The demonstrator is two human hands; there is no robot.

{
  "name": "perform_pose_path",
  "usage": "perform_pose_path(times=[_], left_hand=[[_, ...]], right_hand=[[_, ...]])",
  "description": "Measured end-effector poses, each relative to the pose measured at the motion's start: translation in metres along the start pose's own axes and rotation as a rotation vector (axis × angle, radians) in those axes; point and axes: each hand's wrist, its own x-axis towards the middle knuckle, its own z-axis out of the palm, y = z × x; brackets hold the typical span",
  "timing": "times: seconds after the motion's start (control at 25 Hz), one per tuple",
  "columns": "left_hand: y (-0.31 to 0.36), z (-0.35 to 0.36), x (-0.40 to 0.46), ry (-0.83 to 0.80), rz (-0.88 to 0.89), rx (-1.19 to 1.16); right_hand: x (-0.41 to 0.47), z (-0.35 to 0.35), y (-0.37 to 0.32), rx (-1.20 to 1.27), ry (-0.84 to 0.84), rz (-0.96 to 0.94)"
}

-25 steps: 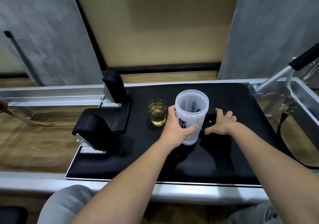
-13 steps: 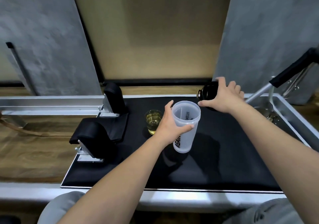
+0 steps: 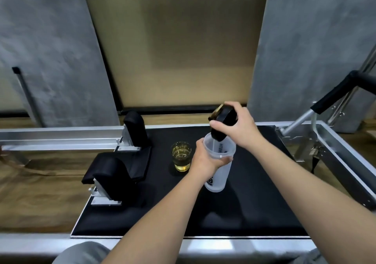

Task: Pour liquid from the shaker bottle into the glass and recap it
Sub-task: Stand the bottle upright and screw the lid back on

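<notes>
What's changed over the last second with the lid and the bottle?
The right hand took the black lid off the mat, lifted it and brought it, tilted, over the shaker bottle mouth. The left hand keeps its grip below the rim. The glass of yellow liquid is unmoved.

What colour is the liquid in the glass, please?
Pale yellow-amber, seen in the head view inside the clear glass.

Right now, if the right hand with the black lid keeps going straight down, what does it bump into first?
Probably the shaker bottle: the right hand holds the lid tilted just above its open rim, and the left hand grips the bottle below. Depth is hard to judge.
</notes>
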Motion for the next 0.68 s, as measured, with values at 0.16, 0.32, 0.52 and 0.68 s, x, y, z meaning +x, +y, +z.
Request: perform_pose_path(times=[0.16, 0.32, 0.52, 0.68], left_hand=[[0.0, -0.002, 0.002, -0.011, -0.029, 0.009], [0.0, -0.001, 0.003, -0.002, -0.044, 0.023], [-0.004, -0.001, 0.0, 0.004, -0.016, -0.049], [-0.007, 0.0, -0.004, -0.013, -0.018, -0.108]], right_hand=[[-0.012, 0.012, 0.015, 0.088, 0.049, 0.0], [-0.022, 0.019, 0.027, 0.097, 0.06, 0.026], [-0.038, 0.023, 0.041, 0.063, 0.03, 0.056], [-0.049, 0.029, 0.055, 0.063, 0.019, 0.086]])
